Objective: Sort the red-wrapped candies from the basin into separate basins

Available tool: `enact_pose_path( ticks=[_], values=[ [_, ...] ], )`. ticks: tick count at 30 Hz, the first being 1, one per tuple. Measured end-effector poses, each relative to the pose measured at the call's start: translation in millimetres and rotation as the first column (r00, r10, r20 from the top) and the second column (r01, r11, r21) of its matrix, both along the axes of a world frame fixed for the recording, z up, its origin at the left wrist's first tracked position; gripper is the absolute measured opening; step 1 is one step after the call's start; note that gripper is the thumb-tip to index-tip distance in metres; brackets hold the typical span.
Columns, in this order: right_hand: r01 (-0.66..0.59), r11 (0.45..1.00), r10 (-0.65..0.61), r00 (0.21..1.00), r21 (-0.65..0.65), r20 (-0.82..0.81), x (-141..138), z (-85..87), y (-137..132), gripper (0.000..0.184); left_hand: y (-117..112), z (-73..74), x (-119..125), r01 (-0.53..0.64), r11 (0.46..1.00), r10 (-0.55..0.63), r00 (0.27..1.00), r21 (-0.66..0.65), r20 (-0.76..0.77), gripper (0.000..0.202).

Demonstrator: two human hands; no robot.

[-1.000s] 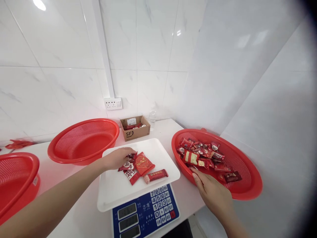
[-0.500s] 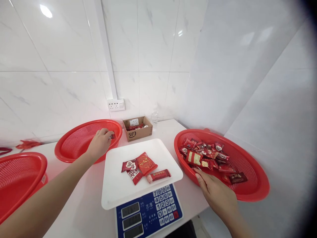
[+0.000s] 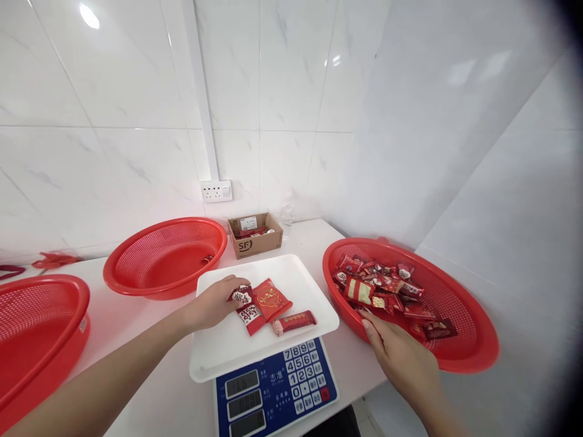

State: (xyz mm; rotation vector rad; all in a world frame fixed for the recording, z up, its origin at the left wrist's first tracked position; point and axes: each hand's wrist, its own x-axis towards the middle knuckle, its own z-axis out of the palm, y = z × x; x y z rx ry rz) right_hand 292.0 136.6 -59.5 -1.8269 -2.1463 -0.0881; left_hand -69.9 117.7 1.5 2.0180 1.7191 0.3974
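My left hand [image 3: 217,301] reaches over the white scale tray [image 3: 214,358], its fingers closed on a dark red snack packet [image 3: 241,295] with white lettering. Just below that packet lies another red-and-white packet [image 3: 251,318]. A brighter red packet with gold print [image 3: 271,300] and a long red wrapped bar [image 3: 295,322] are to their right on the tray. My right hand [image 3: 401,352] grips the near left rim of a red plastic basket [image 3: 483,340], thumb on the outside. Inside are many wrapped snacks [image 3: 387,285], mostly red; the hand's other fingers are largely hidden.
Beneath the tray is a blue digital scale panel [image 3: 277,388]. A red basket [image 3: 155,285] at the back left holds one small packet [image 3: 207,258]. Another red basket [image 3: 68,328] stands at the left edge. An open cardboard box [image 3: 257,244] sits near the wall beside a clear container [image 3: 286,215].
My left hand has come from the back-left basket to the tray and taken hold of a packet. A small packet now lies in that basket. My right hand stays on the rim.
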Motion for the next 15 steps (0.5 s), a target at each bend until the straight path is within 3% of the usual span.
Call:
enact_pose_path(
  ticks=[7,10,15],
  values=[
    [0.017,1.0,-0.017,1.0,-0.012,-0.003,-0.4,-0.7,0.2,0.045,-3.7,-2.6,-8.5,-0.061,0.992,0.06,0.998,0.114,0.019,0.027],
    [0.018,1.0,-0.018,1.0,-0.002,0.003,0.2,-1.7,0.7,0.045,1.9,2.7,-23.9,-0.181,0.956,0.196,0.98,0.231,-0.044,0.029],
    [0.023,1.0,-0.023,1.0,-0.012,0.004,0.9,-2.9,1.0,0.045,15.2,19.0,-63.1,-0.401,0.835,0.476,0.87,0.378,-0.129,0.037]
  ],
)
